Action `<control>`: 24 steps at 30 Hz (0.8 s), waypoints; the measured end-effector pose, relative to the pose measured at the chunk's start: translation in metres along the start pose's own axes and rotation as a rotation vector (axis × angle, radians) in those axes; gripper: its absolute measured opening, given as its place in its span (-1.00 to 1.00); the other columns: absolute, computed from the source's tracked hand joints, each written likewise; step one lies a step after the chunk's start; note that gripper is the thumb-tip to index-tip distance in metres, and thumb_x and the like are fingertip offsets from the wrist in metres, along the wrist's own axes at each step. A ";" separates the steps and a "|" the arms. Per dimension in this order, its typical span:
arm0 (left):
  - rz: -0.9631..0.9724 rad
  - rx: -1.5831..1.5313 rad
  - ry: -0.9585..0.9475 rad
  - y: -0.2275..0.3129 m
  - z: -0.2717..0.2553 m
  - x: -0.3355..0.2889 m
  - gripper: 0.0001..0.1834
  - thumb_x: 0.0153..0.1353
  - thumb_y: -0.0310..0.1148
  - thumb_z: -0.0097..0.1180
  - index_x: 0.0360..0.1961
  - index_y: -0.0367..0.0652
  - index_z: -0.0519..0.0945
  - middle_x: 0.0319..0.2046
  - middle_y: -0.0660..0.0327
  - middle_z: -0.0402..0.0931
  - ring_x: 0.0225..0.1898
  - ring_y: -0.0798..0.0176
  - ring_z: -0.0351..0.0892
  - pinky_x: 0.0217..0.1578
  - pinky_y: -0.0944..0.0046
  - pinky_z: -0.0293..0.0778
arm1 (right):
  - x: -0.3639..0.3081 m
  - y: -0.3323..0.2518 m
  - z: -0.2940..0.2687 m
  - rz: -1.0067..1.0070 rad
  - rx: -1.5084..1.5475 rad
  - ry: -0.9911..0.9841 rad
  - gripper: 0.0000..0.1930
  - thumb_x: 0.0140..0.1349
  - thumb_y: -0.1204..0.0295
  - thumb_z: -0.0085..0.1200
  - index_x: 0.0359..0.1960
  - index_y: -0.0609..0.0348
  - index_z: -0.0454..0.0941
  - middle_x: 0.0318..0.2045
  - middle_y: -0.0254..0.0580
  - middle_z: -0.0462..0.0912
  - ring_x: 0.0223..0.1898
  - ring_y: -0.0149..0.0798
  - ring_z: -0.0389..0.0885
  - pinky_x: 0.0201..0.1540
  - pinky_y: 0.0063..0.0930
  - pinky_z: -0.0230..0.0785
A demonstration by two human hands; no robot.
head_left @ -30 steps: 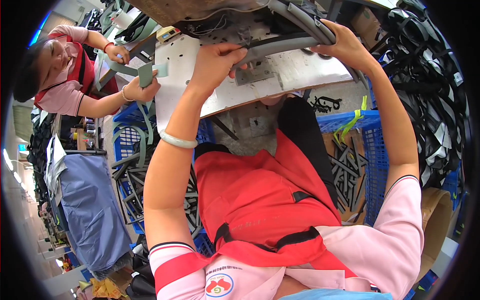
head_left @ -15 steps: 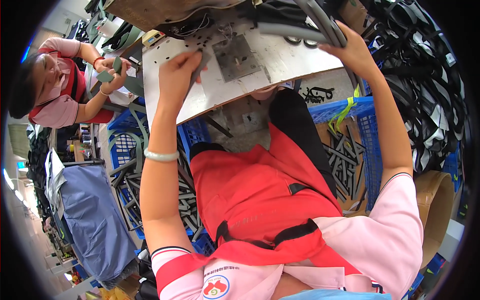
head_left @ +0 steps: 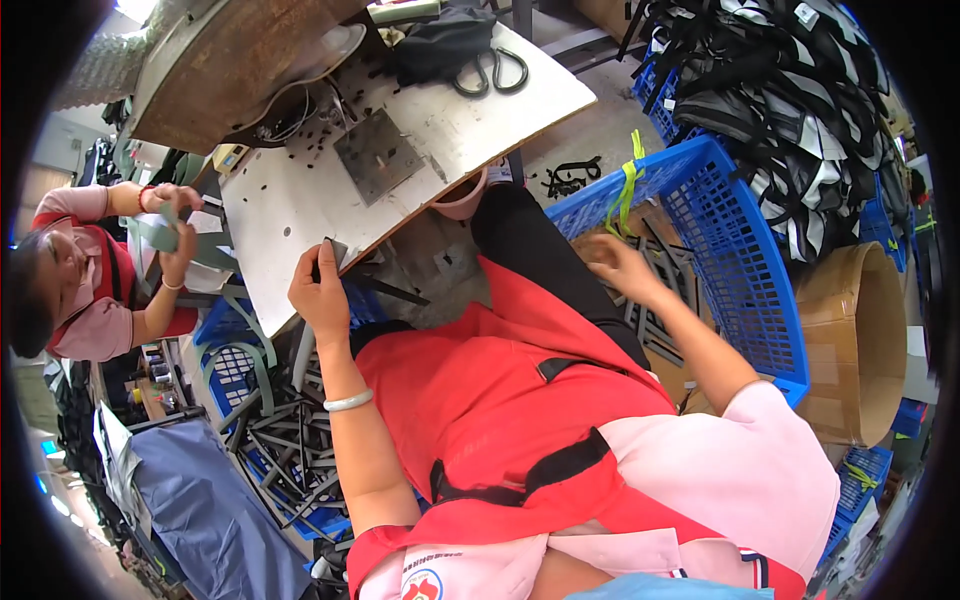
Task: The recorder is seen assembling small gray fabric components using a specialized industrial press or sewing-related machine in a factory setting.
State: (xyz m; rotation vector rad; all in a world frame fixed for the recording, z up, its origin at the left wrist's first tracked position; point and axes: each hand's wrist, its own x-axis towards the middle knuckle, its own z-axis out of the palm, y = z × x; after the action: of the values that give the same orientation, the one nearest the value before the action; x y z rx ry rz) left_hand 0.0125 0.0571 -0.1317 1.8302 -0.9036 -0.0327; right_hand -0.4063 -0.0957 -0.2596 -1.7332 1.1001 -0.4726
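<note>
My left hand (head_left: 320,292) is at the near edge of the white worktable, thumb and fingers pinched on a grey strip (head_left: 338,250). Only the strip's upper end shows clearly; my fingers cover the part below. Over the blue basket (head_left: 735,250) on the right, my right hand (head_left: 622,268) reaches down with its fingers spread and slightly blurred. Nothing shows in its grasp. Grey strips (head_left: 655,335) lie in that basket beneath it.
A dark metal plate (head_left: 378,157) and scattered black bits lie on the worktable (head_left: 280,215), with black-handled scissors (head_left: 490,72) farther back. More grey strips (head_left: 290,450) fill a basket at left. A co-worker (head_left: 95,270) handles green pieces. A cardboard drum (head_left: 850,340) stands at right.
My right hand has come down from the table's far right to the right basket; the long grey strips it held are gone from it. My left hand has drawn back to the table edge.
</note>
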 end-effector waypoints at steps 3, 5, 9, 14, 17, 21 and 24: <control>-0.008 0.020 -0.010 0.000 0.000 -0.003 -0.74 0.31 -0.28 0.16 -0.31 -0.32 0.64 -0.52 0.24 0.57 -0.44 0.40 0.47 -0.35 0.38 0.39 | 0.036 -0.028 0.050 -0.149 -0.011 0.231 -0.76 0.20 0.46 0.12 -0.09 0.16 0.54 -0.27 -0.10 0.62 -0.17 -0.06 0.60 -0.07 -0.29 0.43; 0.000 0.012 -0.015 -0.003 0.001 -0.002 -0.75 0.29 -0.28 0.17 -0.29 -0.30 0.64 -0.46 0.19 0.62 -0.39 0.33 0.51 -0.27 0.32 0.43 | 0.055 -0.060 0.060 -0.183 0.010 0.306 -0.82 0.20 0.47 0.10 -0.16 0.16 0.56 -0.32 -0.10 0.61 -0.19 -0.05 0.58 -0.08 -0.28 0.41; 0.000 0.035 -0.158 0.010 0.027 -0.037 -0.75 0.29 -0.24 0.16 -0.30 -0.25 0.67 -0.45 0.12 0.64 -0.42 0.28 0.55 -0.31 0.28 0.45 | 0.056 -0.105 0.080 -0.507 -0.090 0.185 -0.88 0.13 0.48 0.11 -0.28 0.12 0.57 -0.35 -0.18 0.59 -0.24 -0.08 0.54 -0.15 -0.24 0.35; 0.080 0.231 -0.542 -0.007 0.085 -0.155 -0.69 0.19 -0.11 0.22 -0.34 -0.18 0.70 -0.43 -0.01 0.63 -0.38 -0.01 0.65 -0.30 0.12 0.50 | 0.044 -0.113 0.091 -0.787 -0.290 0.121 -0.86 0.14 0.52 0.10 -0.25 0.10 0.57 -0.35 -0.22 0.60 -0.26 -0.09 0.55 -0.15 -0.27 0.31; -0.351 0.156 -0.622 -0.050 0.079 -0.165 -0.67 0.17 -0.10 0.23 -0.32 -0.18 0.71 -0.42 -0.04 0.64 -0.33 -0.08 0.66 -0.28 0.10 0.51 | 0.048 -0.108 0.085 -0.702 -0.196 0.106 -0.86 0.15 0.52 0.09 -0.24 0.11 0.56 -0.37 -0.22 0.60 -0.25 -0.09 0.55 -0.13 -0.28 0.31; -0.270 0.307 -0.518 -0.085 0.054 -0.144 -0.65 0.17 -0.07 0.22 -0.30 -0.16 0.72 -0.43 -0.08 0.63 -0.32 -0.08 0.67 -0.28 0.09 0.51 | 0.048 -0.111 0.086 -0.721 -0.200 0.091 -0.88 0.13 0.52 0.09 -0.28 0.11 0.57 -0.36 -0.22 0.60 -0.25 -0.08 0.54 -0.13 -0.25 0.31; -0.369 0.352 -0.498 -0.092 0.044 -0.147 -0.65 0.18 -0.12 0.24 -0.34 -0.25 0.71 -0.51 -0.04 0.63 -0.46 0.13 0.66 -0.38 0.18 0.48 | 0.049 -0.111 0.089 -0.753 -0.267 0.077 -0.89 0.11 0.50 0.10 -0.31 0.11 0.57 -0.36 -0.23 0.60 -0.23 -0.09 0.53 -0.13 -0.24 0.30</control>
State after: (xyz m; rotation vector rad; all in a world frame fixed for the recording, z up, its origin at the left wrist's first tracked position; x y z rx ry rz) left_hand -0.0593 0.1250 -0.2806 2.3552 -0.9334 -0.6174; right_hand -0.2656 -0.0787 -0.2090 -2.3708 0.5366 -0.8840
